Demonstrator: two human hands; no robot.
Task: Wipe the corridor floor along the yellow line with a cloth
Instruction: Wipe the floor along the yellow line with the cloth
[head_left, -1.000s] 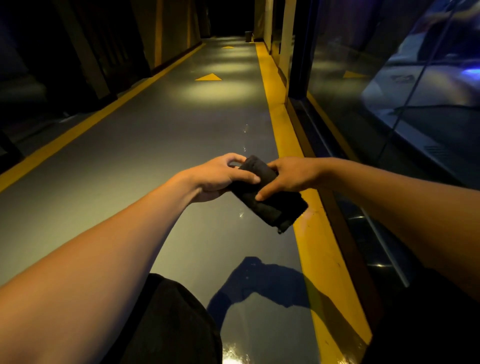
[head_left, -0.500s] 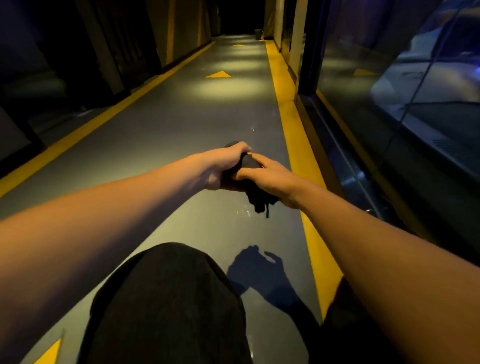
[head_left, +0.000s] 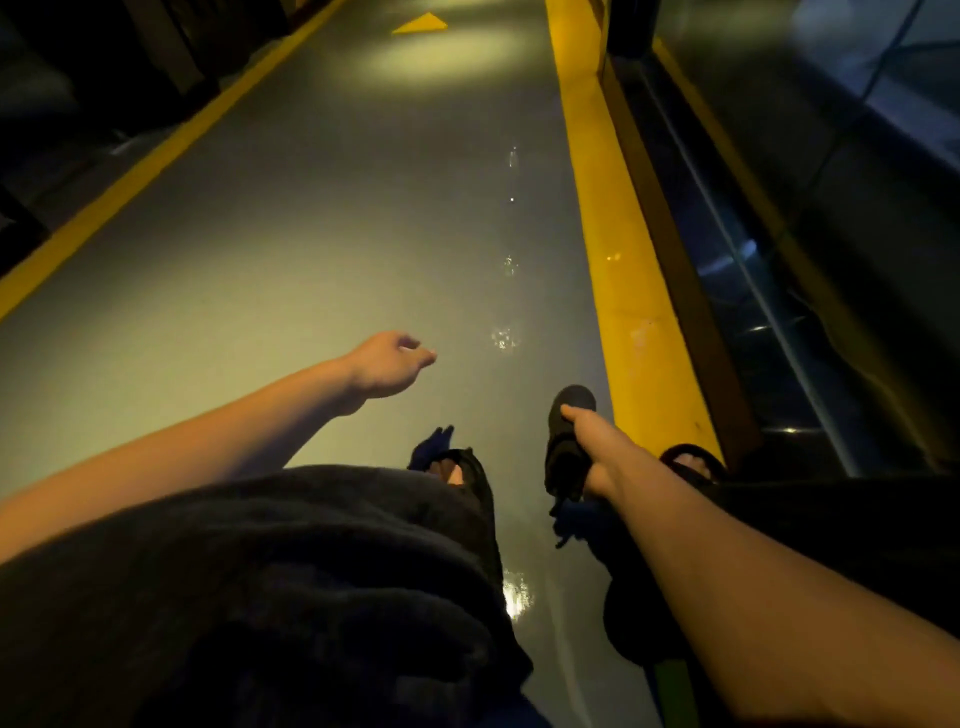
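Dark cloth (head_left: 566, 441) is held in the right hand (head_left: 597, 447), the fingers curled round it, and hangs in a bunched fold above the grey floor (head_left: 322, 218), just left of the yellow line (head_left: 618, 249) that runs along the right side of the corridor. Whether the cloth touches the floor cannot be told. The left hand (head_left: 387, 364) is held out over the floor, well apart from the cloth, with loosely bent fingers and nothing in its grasp. Dark trousers (head_left: 260, 597) fill the lower left of the view, and the toes of a sandalled foot (head_left: 457, 470) are seen at their far edge; a second sandalled foot (head_left: 693, 462) is seen beside the right forearm, close to the yellow line. Small wet, glinting spots (head_left: 503, 338) are scattered in a row on the floor ahead of the cloth. A second yellow stripe (head_left: 130, 176) borders the floor on the left, and a yellow triangle (head_left: 420, 24) is painted far ahead. Dark glass panelling (head_left: 831, 208) adjoins the line on the right.
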